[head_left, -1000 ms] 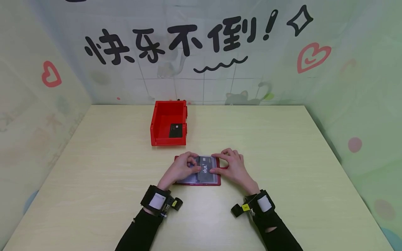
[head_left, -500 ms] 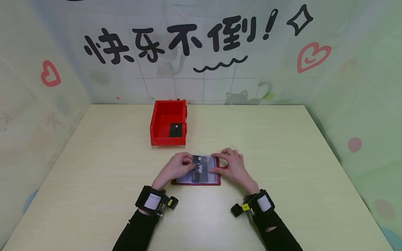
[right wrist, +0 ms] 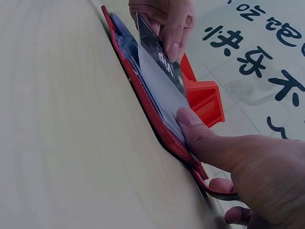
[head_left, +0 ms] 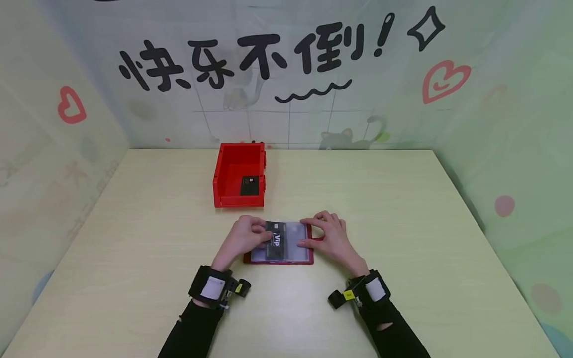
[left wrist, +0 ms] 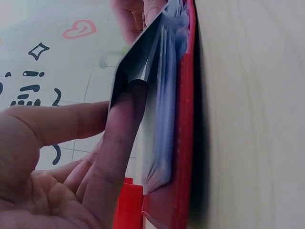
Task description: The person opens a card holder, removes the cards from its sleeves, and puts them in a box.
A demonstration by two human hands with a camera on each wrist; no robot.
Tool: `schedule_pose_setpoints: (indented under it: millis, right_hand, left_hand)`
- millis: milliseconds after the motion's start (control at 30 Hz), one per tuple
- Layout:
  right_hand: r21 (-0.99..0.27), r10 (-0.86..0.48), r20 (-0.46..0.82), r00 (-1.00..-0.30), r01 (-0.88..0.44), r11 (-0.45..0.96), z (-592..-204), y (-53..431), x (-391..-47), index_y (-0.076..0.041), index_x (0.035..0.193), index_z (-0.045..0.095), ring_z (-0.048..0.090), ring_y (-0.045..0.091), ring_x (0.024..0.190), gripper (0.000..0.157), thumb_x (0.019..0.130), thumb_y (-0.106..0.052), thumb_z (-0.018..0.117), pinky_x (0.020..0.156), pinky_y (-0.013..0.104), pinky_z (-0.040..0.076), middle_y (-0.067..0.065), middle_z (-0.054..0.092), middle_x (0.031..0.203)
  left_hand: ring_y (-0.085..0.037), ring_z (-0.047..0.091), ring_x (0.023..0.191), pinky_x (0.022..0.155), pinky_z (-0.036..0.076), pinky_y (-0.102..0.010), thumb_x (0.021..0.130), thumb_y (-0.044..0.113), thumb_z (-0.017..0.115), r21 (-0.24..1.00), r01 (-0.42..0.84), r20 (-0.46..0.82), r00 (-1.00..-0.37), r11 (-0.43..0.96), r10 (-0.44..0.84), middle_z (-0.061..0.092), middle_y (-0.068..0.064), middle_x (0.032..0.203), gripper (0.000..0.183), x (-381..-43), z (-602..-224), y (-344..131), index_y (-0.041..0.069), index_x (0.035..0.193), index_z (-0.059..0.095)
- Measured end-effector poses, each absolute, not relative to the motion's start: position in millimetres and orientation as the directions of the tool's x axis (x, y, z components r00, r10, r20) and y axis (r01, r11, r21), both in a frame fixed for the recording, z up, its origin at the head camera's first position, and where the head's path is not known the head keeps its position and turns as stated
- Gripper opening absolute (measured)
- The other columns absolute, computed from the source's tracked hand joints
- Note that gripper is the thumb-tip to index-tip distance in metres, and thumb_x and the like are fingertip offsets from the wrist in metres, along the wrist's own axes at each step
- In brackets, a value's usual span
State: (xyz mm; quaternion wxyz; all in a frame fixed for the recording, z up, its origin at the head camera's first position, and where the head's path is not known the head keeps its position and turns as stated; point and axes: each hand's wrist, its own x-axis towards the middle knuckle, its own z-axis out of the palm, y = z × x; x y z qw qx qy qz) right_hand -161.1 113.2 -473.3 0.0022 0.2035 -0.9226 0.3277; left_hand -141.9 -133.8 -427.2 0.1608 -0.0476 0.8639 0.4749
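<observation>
A dark card marked "Vip" stands over a red card holder with clear plastic sleeves. My left hand pinches the card's left edge between thumb and fingers. In the left wrist view the card tilts up from the stacked sleeves; whether part of it is inside a sleeve I cannot tell. My right hand grips the holder's right side, with the thumb pressing on the top sleeve and fingers at the red cover.
Behind the holder stands a red open-topped bin with a black card lying in it. Wooden tabletop surrounds these things, and a printed backdrop rises at its back edge.
My left hand has moved left, and the Vip card has slid left across the holder with it. More of the sleeve at the right shows. The right hand stays put.
</observation>
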Motion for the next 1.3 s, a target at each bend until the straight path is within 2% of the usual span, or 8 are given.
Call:
schedule_pose_setpoints:
  millis: [200, 333, 500, 600, 800, 1000, 1167, 1300]
  right_hand:
    - [-0.599, -0.379, 0.147, -0.913, -0.387, 0.7, -473.5, 113.7, -161.9, -0.02, 0.126, 0.071, 0.045, 0.031, 0.111, 0.055, 0.076, -0.036, 0.087, 0.094, 0.047, 0.028, 0.01, 0.056, 0.114]
    - [-0.607, -0.38, 0.16, -0.911, -0.394, 0.69, -472.6, 114.7, -162.4, -0.019, 0.125, 0.071, 0.045, 0.031, 0.11, 0.055, 0.075, -0.036, 0.088, 0.093, 0.046, 0.028, 0.01, 0.056, 0.113]
    - [-0.609, -0.379, 0.164, -0.911, -0.396, 0.687, -473.5, 115.9, -162.8, -0.019, 0.125, 0.071, 0.045, 0.03, 0.11, 0.055, 0.075, -0.036, 0.087, 0.092, 0.046, 0.028, 0.01, 0.056, 0.112]
    - [-0.612, -0.38, 0.163, -0.911, -0.396, 0.685, -474.4, 116.3, -162.9, -0.019, 0.125, 0.071, 0.045, 0.03, 0.11, 0.055, 0.076, -0.036, 0.087, 0.093, 0.046, 0.027, 0.01, 0.055, 0.112]
    - [-0.613, -0.379, 0.166, -0.91, -0.396, 0.683, -474.4, 116.7, -162.9, -0.019, 0.125, 0.071, 0.045, 0.031, 0.109, 0.055, 0.076, -0.035, 0.087, 0.093, 0.046, 0.027, 0.01, 0.056, 0.112]
    - [-0.614, -0.377, 0.157, -0.913, -0.389, 0.686, -473.7, 117.3, -162.0, -0.019, 0.125, 0.071, 0.045, 0.031, 0.109, 0.055, 0.076, -0.035, 0.088, 0.094, 0.046, 0.027, 0.01, 0.056, 0.112]
    - [-0.613, -0.382, 0.16, -0.91, -0.395, 0.685, -473.2, 116.6, -161.4, -0.019, 0.125, 0.071, 0.045, 0.031, 0.108, 0.055, 0.076, -0.035, 0.087, 0.093, 0.046, 0.027, 0.01, 0.056, 0.113]
    - [-0.606, -0.386, 0.164, -0.908, -0.402, 0.686, -473.4, 115.9, -161.1, -0.019, 0.126, 0.071, 0.045, 0.03, 0.107, 0.055, 0.076, -0.036, 0.087, 0.092, 0.044, 0.027, 0.009, 0.056, 0.113]
  left_hand:
    - [-0.02, 0.068, 0.083, 0.071, 0.06, -0.028, 0.094, 0.013, 0.069, 0.821, -0.269, -0.33, -0.943, 0.503, 0.033, 0.073, -0.02, 0.111, 0.045, -144.3, -424.5, -142.9, -0.004, 0.134, 0.058]
    - [-0.024, 0.065, 0.09, 0.069, 0.06, -0.027, 0.097, 0.01, 0.064, 0.858, -0.233, -0.272, -0.962, 0.458, 0.018, 0.067, -0.023, 0.112, 0.045, -152.2, -417.4, -153.4, -0.005, 0.138, 0.054]
    - [-0.026, 0.057, 0.093, 0.065, 0.051, -0.021, 0.101, 0.008, 0.056, 0.882, -0.171, -0.179, -0.984, 0.44, -0.025, 0.059, -0.022, 0.111, 0.05, -167.9, -406.5, -166.0, -0.003, 0.148, 0.044]
    - [-0.028, 0.054, 0.103, 0.068, 0.048, -0.019, 0.102, 0.007, 0.053, 0.891, -0.17, -0.16, -0.985, 0.42, -0.061, 0.055, -0.023, 0.119, 0.053, -177.4, -401.3, -170.9, 0.0, 0.152, 0.039]
    - [-0.031, 0.047, 0.125, 0.095, 0.052, -0.034, 0.103, 0.007, 0.05, 0.895, -0.172, -0.116, -0.98, 0.412, -0.159, 0.05, -0.023, 0.142, 0.055, -196.4, -392.7, -173.7, 0.002, 0.155, 0.034]
    - [-0.033, 0.049, 0.119, 0.094, 0.053, -0.04, 0.101, 0.003, 0.048, 0.876, -0.151, -0.061, -0.977, 0.459, -0.206, 0.051, -0.025, 0.138, 0.057, -213.1, -393.9, -170.6, 0.001, 0.156, 0.032]
    - [-0.039, 0.047, 0.133, 0.111, 0.046, -0.051, 0.097, -0.002, 0.048, 0.858, -0.145, -0.039, -0.975, 0.492, -0.218, 0.045, -0.027, 0.15, 0.065, -221.3, -398.3, -164.7, 0.0, 0.157, 0.025]
    - [-0.041, 0.053, 0.128, 0.109, 0.047, -0.053, 0.096, -0.004, 0.049, 0.841, -0.135, -0.011, -0.973, 0.524, -0.232, 0.049, -0.028, 0.147, 0.061, -223.7, -403.7, -160.7, 0.0, 0.153, 0.027]
